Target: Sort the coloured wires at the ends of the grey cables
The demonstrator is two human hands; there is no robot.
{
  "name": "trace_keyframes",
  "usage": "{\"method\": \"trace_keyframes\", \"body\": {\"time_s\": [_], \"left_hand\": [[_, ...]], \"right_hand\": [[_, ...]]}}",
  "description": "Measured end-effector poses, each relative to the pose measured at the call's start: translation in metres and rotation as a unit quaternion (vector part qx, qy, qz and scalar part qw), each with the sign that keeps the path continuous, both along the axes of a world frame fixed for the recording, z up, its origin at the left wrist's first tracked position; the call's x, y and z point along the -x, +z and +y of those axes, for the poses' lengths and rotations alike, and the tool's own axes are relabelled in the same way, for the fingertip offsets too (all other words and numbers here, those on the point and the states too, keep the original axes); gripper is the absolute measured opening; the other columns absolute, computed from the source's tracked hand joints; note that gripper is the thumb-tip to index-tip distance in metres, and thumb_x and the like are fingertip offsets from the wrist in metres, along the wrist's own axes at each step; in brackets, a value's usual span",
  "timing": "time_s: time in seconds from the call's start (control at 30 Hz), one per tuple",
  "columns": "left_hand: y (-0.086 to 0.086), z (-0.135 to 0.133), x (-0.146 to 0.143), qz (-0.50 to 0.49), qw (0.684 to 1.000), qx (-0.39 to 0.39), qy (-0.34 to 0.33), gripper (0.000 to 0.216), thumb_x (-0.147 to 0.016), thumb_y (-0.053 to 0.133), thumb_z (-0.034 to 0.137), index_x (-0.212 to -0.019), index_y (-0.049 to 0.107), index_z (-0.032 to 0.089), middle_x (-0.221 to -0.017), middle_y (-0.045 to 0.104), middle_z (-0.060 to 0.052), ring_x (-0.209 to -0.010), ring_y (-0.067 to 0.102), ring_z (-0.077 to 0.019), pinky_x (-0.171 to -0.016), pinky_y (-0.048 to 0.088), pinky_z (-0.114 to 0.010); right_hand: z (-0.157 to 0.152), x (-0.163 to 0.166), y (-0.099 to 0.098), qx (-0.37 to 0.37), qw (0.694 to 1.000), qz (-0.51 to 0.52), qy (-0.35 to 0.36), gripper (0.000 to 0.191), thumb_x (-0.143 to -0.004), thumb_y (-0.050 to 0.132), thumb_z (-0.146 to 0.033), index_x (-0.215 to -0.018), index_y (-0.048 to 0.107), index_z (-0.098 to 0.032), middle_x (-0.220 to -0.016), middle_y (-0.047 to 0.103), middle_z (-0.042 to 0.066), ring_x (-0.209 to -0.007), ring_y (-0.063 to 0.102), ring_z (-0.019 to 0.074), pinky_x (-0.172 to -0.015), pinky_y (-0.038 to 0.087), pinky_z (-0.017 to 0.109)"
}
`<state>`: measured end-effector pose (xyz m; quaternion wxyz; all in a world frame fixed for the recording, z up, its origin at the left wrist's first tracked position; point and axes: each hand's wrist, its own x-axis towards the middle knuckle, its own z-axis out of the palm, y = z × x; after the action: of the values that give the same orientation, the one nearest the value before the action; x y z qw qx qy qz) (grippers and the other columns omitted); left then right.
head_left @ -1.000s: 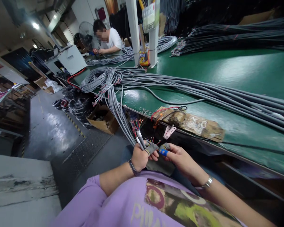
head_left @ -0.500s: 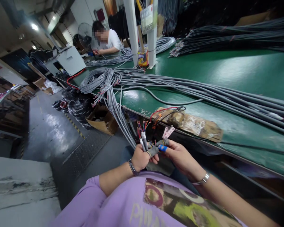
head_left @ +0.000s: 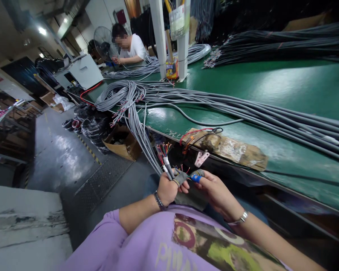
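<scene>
**Stripped cable ends held between two hands at the bench edge**

A long green bench [head_left: 285, 86] carries a sprawl of grey cables [head_left: 243, 109] that run along it and spill over its near edge. Further back a co-worker [head_left: 131, 47] sits at the same bench.

A hanging bunch of these cables drops to the left hand [head_left: 166, 188], which is clenched around it, so the cable ends [head_left: 165, 160] stand up out of the fist, long axis pointing up and away, coloured wires fanned at the tips.

The right hand [head_left: 214, 188] sits just beside it to the right. Its taped fingers [head_left: 196, 176] pinch thin coloured wire strands [head_left: 183, 168] that rise between the two hands, so this hand is the nearer to them.
</scene>
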<state>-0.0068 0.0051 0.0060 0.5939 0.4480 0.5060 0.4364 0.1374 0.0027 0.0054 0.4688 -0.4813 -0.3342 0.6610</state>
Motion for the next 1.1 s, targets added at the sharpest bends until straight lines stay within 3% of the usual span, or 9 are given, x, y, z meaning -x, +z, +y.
{"method": "trace_keyframes", "body": {"time_s": [0.23, 0.37, 0.47, 0.7, 0.97, 1.1], "left_hand": [[0.001, 0.000, 0.002, -0.003, 1.000, 0.011, -0.007, 0.041, -0.072, 0.066, 0.050, -0.059, 0.055, 0.013, -0.051, 0.060, -0.003, -0.038, 0.053, -0.0087, -0.038, 0.035, -0.018], [0.005, -0.002, 0.001, 0.034, 0.999, 0.006, -0.034, 0.039, -0.071, 0.067, 0.048, -0.060, 0.056, 0.013, -0.051, 0.059, -0.002, -0.040, 0.054, -0.0089, -0.039, 0.038, -0.018], [0.007, -0.002, -0.001, 0.059, 0.997, 0.004, -0.054, 0.037, -0.071, 0.067, 0.045, -0.058, 0.055, 0.013, -0.050, 0.058, -0.002, -0.041, 0.054, -0.0092, -0.041, 0.041, -0.019], [-0.002, -0.003, -0.002, 0.077, 0.996, 0.011, -0.053, 0.031, -0.070, 0.068, 0.040, -0.062, 0.053, 0.014, -0.049, 0.057, -0.001, -0.039, 0.053, -0.0096, -0.040, 0.041, -0.019], [-0.001, -0.004, -0.002, 0.072, 0.996, 0.008, -0.049, 0.032, -0.071, 0.067, 0.042, -0.065, 0.053, 0.014, -0.049, 0.057, 0.000, -0.039, 0.053, -0.0095, -0.040, 0.041, -0.019], [0.000, -0.004, -0.002, 0.075, 0.996, 0.008, -0.054, 0.031, -0.071, 0.068, 0.041, -0.065, 0.053, 0.014, -0.049, 0.057, 0.000, -0.039, 0.052, -0.0089, -0.040, 0.040, -0.019]], "right_hand": [[0.003, -0.003, 0.001, 0.015, 0.999, 0.030, 0.011, 0.032, -0.061, 0.077, -0.045, -0.068, 0.060, -0.019, -0.057, 0.051, -0.002, -0.053, 0.045, 0.0112, -0.055, 0.039, 0.027], [0.006, -0.003, -0.002, -0.042, 0.999, 0.007, 0.002, 0.037, -0.062, 0.079, -0.044, -0.086, 0.064, -0.020, -0.079, 0.066, 0.003, -0.072, 0.060, 0.0175, -0.066, 0.047, 0.029], [0.007, 0.000, -0.004, -0.092, 0.996, -0.014, -0.011, 0.043, -0.061, 0.082, -0.041, -0.093, 0.062, -0.021, -0.085, 0.069, 0.004, -0.081, 0.063, 0.0199, -0.075, 0.049, 0.031], [0.009, 0.004, -0.001, -0.095, 0.994, -0.058, -0.017, 0.034, -0.059, 0.079, -0.035, -0.084, 0.059, -0.022, -0.071, 0.067, 0.001, -0.062, 0.062, 0.0166, -0.057, 0.048, 0.027], [0.009, 0.003, -0.003, -0.105, 0.993, -0.048, -0.023, 0.028, -0.064, 0.073, -0.030, -0.086, 0.058, -0.021, -0.072, 0.066, 0.001, -0.067, 0.062, 0.0164, -0.062, 0.048, 0.027], [0.008, 0.004, 0.004, -0.092, 0.995, -0.029, 0.006, 0.027, -0.064, 0.073, -0.032, -0.083, 0.057, -0.023, -0.066, 0.065, -0.001, -0.060, 0.061, 0.0165, -0.057, 0.048, 0.027]]}}
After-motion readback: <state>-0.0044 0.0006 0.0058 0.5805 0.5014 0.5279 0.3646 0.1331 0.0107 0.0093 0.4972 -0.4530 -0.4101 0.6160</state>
